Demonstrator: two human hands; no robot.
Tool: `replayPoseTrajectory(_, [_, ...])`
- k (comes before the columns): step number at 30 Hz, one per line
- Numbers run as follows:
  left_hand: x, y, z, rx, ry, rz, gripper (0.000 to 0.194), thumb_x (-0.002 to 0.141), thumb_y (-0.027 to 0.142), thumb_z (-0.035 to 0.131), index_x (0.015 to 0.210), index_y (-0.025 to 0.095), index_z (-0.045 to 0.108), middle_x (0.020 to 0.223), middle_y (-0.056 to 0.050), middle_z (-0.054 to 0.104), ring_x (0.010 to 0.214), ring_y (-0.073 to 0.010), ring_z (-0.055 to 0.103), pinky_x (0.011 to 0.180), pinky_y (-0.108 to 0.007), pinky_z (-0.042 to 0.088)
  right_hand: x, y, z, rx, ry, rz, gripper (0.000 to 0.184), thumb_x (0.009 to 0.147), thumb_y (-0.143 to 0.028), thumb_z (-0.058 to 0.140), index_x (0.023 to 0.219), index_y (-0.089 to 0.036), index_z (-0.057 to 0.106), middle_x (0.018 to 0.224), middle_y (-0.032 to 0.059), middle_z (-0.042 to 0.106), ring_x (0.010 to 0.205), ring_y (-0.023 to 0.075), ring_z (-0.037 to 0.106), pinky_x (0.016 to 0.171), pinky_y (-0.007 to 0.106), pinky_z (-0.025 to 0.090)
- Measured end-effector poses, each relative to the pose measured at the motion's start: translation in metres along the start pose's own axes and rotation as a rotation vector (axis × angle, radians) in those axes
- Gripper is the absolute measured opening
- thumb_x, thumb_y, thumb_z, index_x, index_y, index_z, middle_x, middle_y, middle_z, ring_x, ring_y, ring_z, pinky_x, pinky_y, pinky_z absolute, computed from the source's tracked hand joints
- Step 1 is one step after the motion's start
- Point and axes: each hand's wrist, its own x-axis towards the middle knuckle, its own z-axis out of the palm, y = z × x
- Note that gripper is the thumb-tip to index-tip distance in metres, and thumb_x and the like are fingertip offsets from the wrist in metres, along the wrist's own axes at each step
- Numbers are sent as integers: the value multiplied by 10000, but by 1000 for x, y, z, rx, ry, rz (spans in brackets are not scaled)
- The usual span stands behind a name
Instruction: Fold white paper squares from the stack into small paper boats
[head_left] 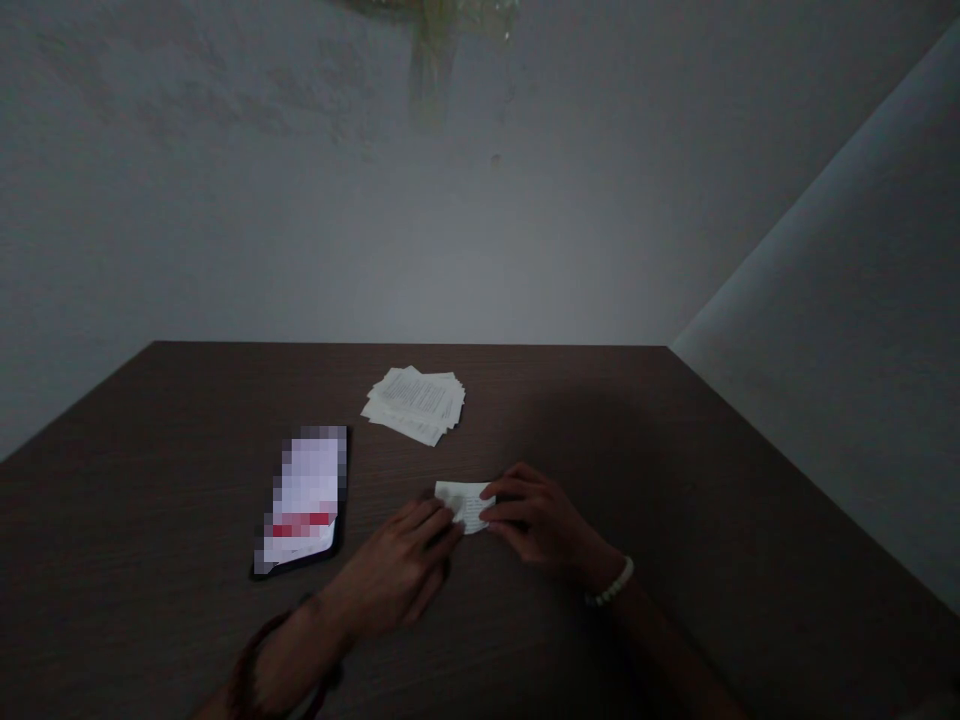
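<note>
A small white slip of paper (470, 506) with lines of print lies in front of me, near the middle of the table. My left hand (405, 560) has its closed fingers on the slip's left part. At the slip's right edge, my right hand (536, 520) grips it between thumb and fingers. My fingers cover both ends of the paper. Beyond the hands sits a loose, fanned pile of similar printed slips (416, 400), touched by neither hand.
A phone (304, 500) with a lit, blurred-out screen lies left of my left hand. The dark brown wooden table (187, 400) meets a stained grey wall (480, 240) at its far edge. Another wall (862, 330) runs along the right side.
</note>
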Motion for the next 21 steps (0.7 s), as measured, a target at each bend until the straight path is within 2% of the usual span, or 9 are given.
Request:
replayPoseTrajectory(7, [-1,-2,2,-30,-15,-18,500,798,99,474,1294,147,522,1342,-114,535,1203,-280,500,1011,-463,436,1,2,7,67,27,20,96,867,-190,651,938,-210,713,962,15,719,894,169,578,840,314,465])
replayPoseTrajectory(14, [0,-3,-2,-96,-4,-16,508,809,97,468,1312,152,510,1346,-113,530,1208,-276,488,1015,-451,441,4,8,19,155,128,107,114,822,-228,711,933,-200,703,890,35,730,822,174,616,779,315,463])
replayPoseTrajectory(21, [0,-4,0,-143,-34,-21,554,778,80,478,1326,158,500,1390,-107,494,1227,-288,466,1048,-484,408,9,6,19,154,109,172,73,818,-206,712,890,-208,702,878,21,721,809,171,607,797,317,436])
